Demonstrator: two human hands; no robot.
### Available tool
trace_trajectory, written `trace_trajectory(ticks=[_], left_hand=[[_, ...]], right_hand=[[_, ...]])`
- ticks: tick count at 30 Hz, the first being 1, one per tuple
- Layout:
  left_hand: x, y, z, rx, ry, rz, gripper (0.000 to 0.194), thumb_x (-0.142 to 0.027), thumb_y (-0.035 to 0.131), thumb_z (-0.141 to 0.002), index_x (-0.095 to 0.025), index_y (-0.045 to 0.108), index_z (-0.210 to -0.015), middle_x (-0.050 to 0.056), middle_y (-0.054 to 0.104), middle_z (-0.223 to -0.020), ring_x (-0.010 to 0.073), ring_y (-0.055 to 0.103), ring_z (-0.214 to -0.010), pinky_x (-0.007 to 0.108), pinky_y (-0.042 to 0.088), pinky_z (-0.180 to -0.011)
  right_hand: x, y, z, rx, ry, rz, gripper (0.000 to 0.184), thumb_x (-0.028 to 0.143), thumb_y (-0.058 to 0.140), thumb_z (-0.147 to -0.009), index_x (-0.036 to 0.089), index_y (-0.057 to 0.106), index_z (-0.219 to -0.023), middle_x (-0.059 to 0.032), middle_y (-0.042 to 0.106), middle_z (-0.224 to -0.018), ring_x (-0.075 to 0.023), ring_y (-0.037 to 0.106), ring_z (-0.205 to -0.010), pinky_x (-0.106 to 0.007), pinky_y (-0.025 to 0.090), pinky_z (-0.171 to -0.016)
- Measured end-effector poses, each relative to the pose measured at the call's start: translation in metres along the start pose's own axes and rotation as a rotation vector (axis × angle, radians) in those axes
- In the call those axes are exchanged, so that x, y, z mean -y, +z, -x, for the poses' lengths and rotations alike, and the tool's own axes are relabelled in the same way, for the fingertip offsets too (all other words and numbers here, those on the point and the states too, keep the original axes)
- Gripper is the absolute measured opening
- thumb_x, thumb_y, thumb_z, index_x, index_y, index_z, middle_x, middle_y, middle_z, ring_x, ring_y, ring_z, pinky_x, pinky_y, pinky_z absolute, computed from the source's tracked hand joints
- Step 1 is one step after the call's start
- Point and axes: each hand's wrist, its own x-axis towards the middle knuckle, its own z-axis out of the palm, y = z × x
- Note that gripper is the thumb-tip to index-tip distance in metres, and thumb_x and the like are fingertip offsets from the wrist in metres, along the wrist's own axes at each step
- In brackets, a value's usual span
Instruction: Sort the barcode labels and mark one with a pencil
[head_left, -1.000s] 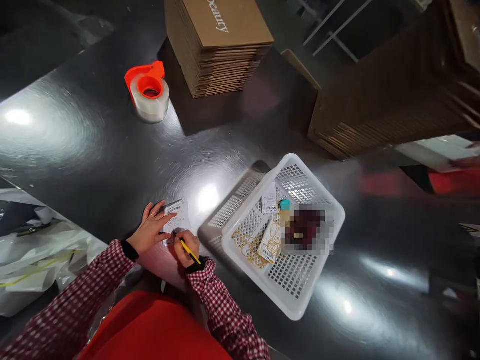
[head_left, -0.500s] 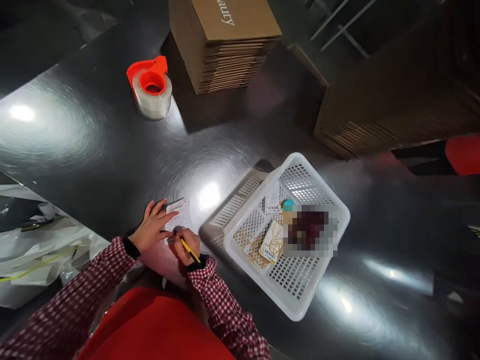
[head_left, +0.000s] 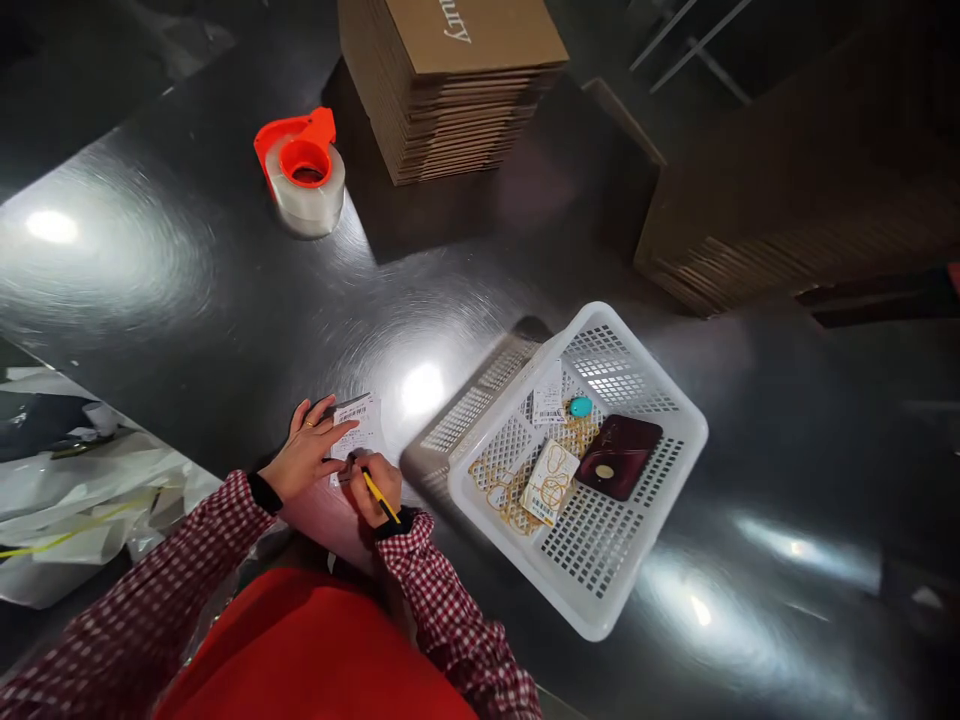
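Observation:
My left hand (head_left: 306,458) lies with fingers spread on a small stack of white printed slips (head_left: 361,412), pressing it against the metal table. My right hand (head_left: 386,484) grips a yellow-and-black pen (head_left: 381,497) low over the same slips, its tip hidden by the fingers. Just right of this hand stands a white plastic basket (head_left: 517,572). Inside are a small box (head_left: 550,482) with rubber bands on it, more loose rubber bands (head_left: 504,494), a dark red flat case or phone (head_left: 619,457), a turquoise egg-shaped object (head_left: 580,407) and a printed slip (head_left: 548,390).
An orange tape dispenser (head_left: 306,165) with clear tape rests at the upper left. Flattened cardboard boxes (head_left: 457,115) are stacked at the back, with another stack (head_left: 739,260) to the right. Plastic bags (head_left: 82,500) lie at the left edge.
My right hand has shifted slightly upward on the slips with the pen. My left hand stays put. A red and black shape at the right edge has mostly moved out of view.

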Motion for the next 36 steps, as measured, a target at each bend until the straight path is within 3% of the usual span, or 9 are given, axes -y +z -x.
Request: trace_trajectory(ticks=[20, 23, 26, 30, 32, 34, 36], left_hand=[[0.004, 0.001, 0.000, 0.012, 0.001, 0.027, 0.059, -0.024, 0.068, -0.077, -0.024, 0.051, -0.134, 0.011, 0.061, -0.128, 0.0347, 0.022, -0.142, 0.063, 0.010, -0.112], [0.005, 0.002, 0.000, -0.004, -0.017, 0.066, 0.059, -0.026, 0.069, -0.076, -0.024, 0.053, -0.133, 0.012, 0.062, -0.128, 0.0348, 0.022, -0.142, 0.063, 0.011, -0.112], [0.006, 0.000, -0.002, -0.023, -0.034, 0.083, 0.058, -0.026, 0.069, -0.075, -0.024, 0.055, -0.131, 0.012, 0.062, -0.128, 0.0342, 0.025, -0.141, 0.063, 0.012, -0.112], [0.001, -0.011, -0.005, -0.041, -0.080, 0.109, 0.056, -0.031, 0.069, -0.071, -0.022, 0.059, -0.126, 0.012, 0.062, -0.129, 0.0366, 0.032, -0.138, 0.064, 0.018, -0.110], [-0.006, -0.019, -0.004, -0.059, -0.100, 0.131, 0.055, -0.037, 0.064, -0.073, -0.019, 0.059, -0.125, 0.013, 0.062, -0.128, 0.0360, 0.045, -0.130, 0.059, 0.030, -0.107], [-0.015, -0.029, -0.002, -0.084, -0.107, 0.158, 0.058, -0.045, 0.055, -0.078, -0.013, 0.056, -0.127, 0.017, 0.064, -0.123, 0.0312, 0.061, -0.112, 0.048, 0.047, -0.096], [-0.025, -0.040, 0.001, -0.124, -0.123, 0.178, 0.066, -0.052, 0.045, -0.083, -0.005, 0.052, -0.128, 0.020, 0.066, -0.113, 0.0274, 0.069, -0.087, 0.040, 0.055, -0.076]], right_hand=[[0.000, 0.000, -0.005, -0.016, -0.002, -0.010, 0.015, 0.024, 0.042, -0.080, 0.020, 0.053, -0.071, -0.0015, 0.059, -0.065, -0.0145, 0.055, -0.060, -0.025, 0.042, -0.058], [0.009, -0.009, -0.001, -0.105, 0.078, -0.034, 0.014, 0.023, 0.044, -0.081, 0.019, 0.054, -0.072, -0.0009, 0.057, -0.063, -0.0141, 0.053, -0.057, -0.025, 0.043, -0.057], [0.011, -0.026, 0.013, -0.140, 0.048, 0.062, 0.017, 0.022, 0.045, -0.086, 0.017, 0.061, -0.086, -0.0051, 0.062, -0.075, -0.0170, 0.058, -0.069, -0.028, 0.047, -0.064], [-0.006, -0.056, 0.035, 0.102, -0.027, 0.446, 0.024, 0.018, 0.044, -0.091, 0.018, 0.064, -0.102, -0.0078, 0.065, -0.087, -0.0183, 0.061, -0.076, -0.028, 0.049, -0.065], [-0.012, -0.071, 0.042, 0.255, -0.049, 0.576, 0.024, 0.016, 0.047, -0.091, 0.019, 0.063, -0.108, -0.0069, 0.066, -0.090, -0.0179, 0.061, -0.076, -0.027, 0.050, -0.066], [-0.012, -0.084, 0.045, 0.381, -0.074, 0.640, 0.029, 0.015, 0.048, -0.091, 0.018, 0.060, -0.117, -0.0084, 0.066, -0.098, -0.0195, 0.062, -0.084, -0.030, 0.051, -0.075], [-0.007, -0.096, 0.045, 0.454, -0.065, 0.669, 0.037, 0.014, 0.047, -0.092, 0.017, 0.052, -0.128, -0.0124, 0.063, -0.113, -0.0221, 0.061, -0.097, -0.033, 0.050, -0.084]])
